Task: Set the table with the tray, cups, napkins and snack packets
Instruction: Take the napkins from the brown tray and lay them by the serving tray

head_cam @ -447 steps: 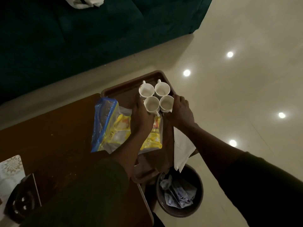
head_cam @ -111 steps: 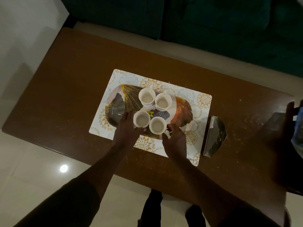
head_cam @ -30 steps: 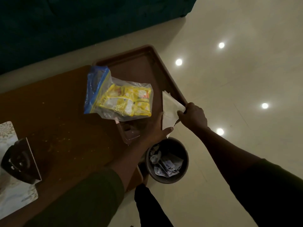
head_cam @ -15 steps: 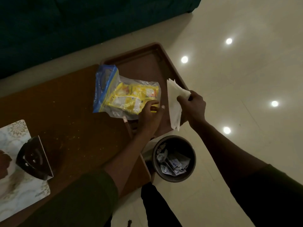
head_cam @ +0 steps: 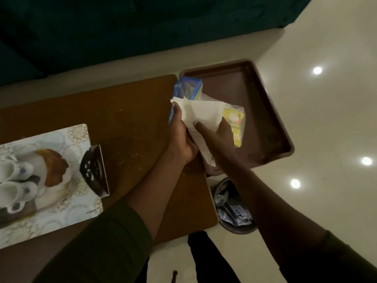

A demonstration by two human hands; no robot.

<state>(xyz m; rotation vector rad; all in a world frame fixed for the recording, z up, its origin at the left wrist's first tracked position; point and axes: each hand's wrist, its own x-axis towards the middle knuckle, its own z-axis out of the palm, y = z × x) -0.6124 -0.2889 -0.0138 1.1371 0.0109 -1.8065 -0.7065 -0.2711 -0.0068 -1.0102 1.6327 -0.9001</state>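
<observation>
Both hands hold a stack of white napkins (head_cam: pixel 204 114) above the table's right end. My left hand (head_cam: pixel 181 137) grips their left side, and my right hand (head_cam: pixel 218 133) grips their lower right part. Under the napkins lies a clear zip bag of yellow snack packets (head_cam: pixel 234 123), half on a brown tray (head_cam: pixel 265 111) that overhangs the table edge. At the far left, white cups (head_cam: pixel 14 180) stand on a gold-patterned plate (head_cam: pixel 55 166) on a floral placemat (head_cam: pixel 67 209).
A dark metal napkin holder (head_cam: pixel 93 170) stands at the placemat's right edge. A waste bin (head_cam: pixel 232 207) with crumpled paper sits on the floor below the table corner. A dark green sofa (head_cam: pixel 122 27) runs behind the brown table (head_cam: pixel 126 119).
The napkins moved left from the tray's right side to above the snack bag. My left hand left the bag and took hold of the napkins. The view swung left, showing the cups.
</observation>
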